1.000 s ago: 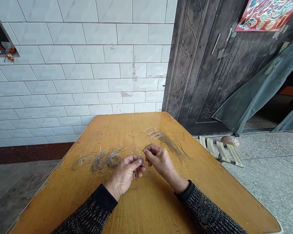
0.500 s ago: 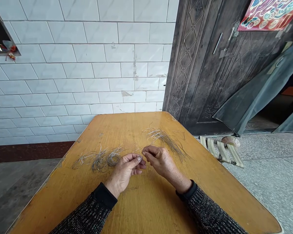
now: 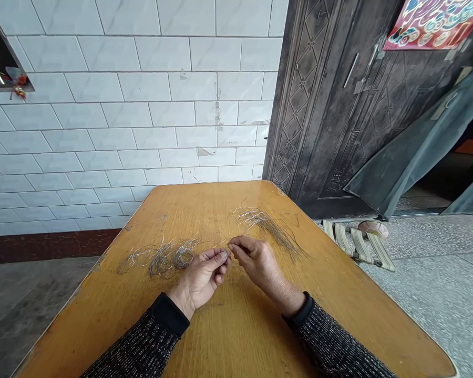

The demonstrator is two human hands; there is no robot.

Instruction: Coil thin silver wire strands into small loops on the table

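Observation:
Close together over the middle of the wooden table [image 3: 236, 325], both hands are pinched on a thin wire. My left hand [image 3: 200, 275] has thumb and forefinger pressed together on it, the other fingers curled beneath. Just to its right, my right hand [image 3: 256, 260] grips the wire between thumb and forefinger; most of the wire is too fine to make out. Left of my left hand lie coiled wire bundles [image 3: 157, 260], one small coil [image 3: 184, 256] almost beside the knuckles. Beyond my right hand rests a loose bunch of straighter wires [image 3: 274, 226].
A white tiled wall [image 3: 153, 115] stands behind the table's far edge. To the right are a dark carved metal door [image 3: 323, 105] and a hanging grey-green curtain [image 3: 421, 142]. A striped folding stool [image 3: 357, 244] is on the floor beside the table's right edge.
The fingers of my left hand have curled in more. My right hand has shifted slightly left, still pinching. The wire bundles lie as before.

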